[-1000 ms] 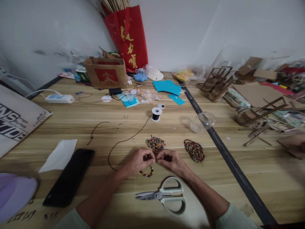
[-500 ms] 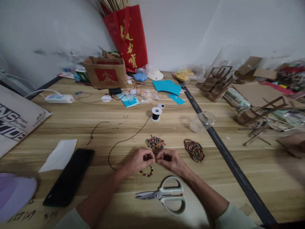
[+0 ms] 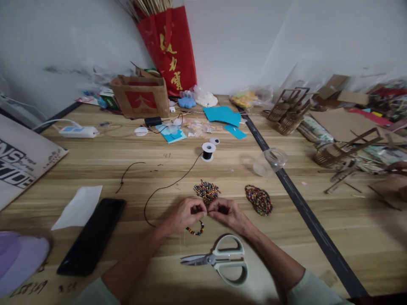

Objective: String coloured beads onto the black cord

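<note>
My left hand (image 3: 188, 215) is closed in a pinch on the black cord, which runs from the white spool (image 3: 207, 153) around to that hand. Below it hangs a short strung row of coloured beads (image 3: 196, 231), lying on the table. Fingertip to fingertip with it, my right hand (image 3: 227, 213) also pinches; what sits between its fingers is too small to make out. Just beyond both hands is a heap of loose multicoloured beads (image 3: 207, 190). A coiled bead strand (image 3: 258, 200) lies right of my right hand. Scissors (image 3: 219, 259) with pale handles rest nearer me.
A black phone (image 3: 92, 237) and white paper (image 3: 78, 207) lie at left. Beyond stand a cardboard box (image 3: 140, 96) and red bag (image 3: 171, 51). A clear round container (image 3: 270, 162) and small woven baskets (image 3: 346, 148) are on the right. Another person's hand (image 3: 399, 168) shows at the right edge.
My hands stay almost where they were, still pinching together. At the far right edge, the other person's hand has come further into view.
</note>
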Tool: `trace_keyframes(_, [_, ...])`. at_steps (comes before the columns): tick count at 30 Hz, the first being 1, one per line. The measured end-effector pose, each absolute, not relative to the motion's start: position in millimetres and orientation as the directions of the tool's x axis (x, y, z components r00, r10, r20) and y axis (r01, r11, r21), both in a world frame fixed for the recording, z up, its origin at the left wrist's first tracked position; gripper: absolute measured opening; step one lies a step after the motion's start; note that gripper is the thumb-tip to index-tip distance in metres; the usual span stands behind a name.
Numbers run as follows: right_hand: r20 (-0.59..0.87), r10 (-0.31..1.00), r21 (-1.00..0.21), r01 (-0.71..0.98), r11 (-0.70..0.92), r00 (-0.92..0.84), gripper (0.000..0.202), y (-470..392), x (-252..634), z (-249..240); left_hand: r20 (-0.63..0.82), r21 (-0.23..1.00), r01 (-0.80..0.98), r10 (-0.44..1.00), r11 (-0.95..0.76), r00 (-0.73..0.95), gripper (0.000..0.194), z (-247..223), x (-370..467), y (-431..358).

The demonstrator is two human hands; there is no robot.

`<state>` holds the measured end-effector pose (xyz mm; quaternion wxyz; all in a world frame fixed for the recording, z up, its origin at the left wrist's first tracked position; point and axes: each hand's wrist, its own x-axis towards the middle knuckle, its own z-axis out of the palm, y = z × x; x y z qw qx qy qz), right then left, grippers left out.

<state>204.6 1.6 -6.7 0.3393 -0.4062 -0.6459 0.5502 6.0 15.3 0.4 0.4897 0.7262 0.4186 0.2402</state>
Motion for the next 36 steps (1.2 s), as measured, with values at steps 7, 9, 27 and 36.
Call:
trace_keyframes(7, [-0.005, 0.899, -0.987, 0.145, 0.065, -0.437, 0.022, 1.8, 204.2, -4.8, -0.062, 0.905, 0.388, 0.846, -0.176, 0.529, 0.007, 3.2, 6.4, 15.2])
trace_keyframes(9, [-0.009, 0.901, -0.988, 0.141, 0.058, -0.435, 0.022, 1.7, 204.0, -5.0, -0.065, 0.903, 0.391, 0.844, -0.177, 0.533, 0.008, 3.8, 6.5, 15.3])
trace_keyframes(27, [-0.002, 0.901, -0.984, 0.162, 0.076, -0.433, 0.02, 0.7, 204.2, -4.9, -0.075, 0.914, 0.374, 0.843, -0.155, 0.533, 0.006, 2.8, 6.5, 16.1])
trace_keyframes(36, [-0.001, 0.901, -0.983, 0.167, 0.079, -0.433, 0.02, -0.7, 202.9, -5.3, -0.064, 0.908, 0.383, 0.85, -0.168, 0.523, 0.006, 0.3, 6.5, 16.2])
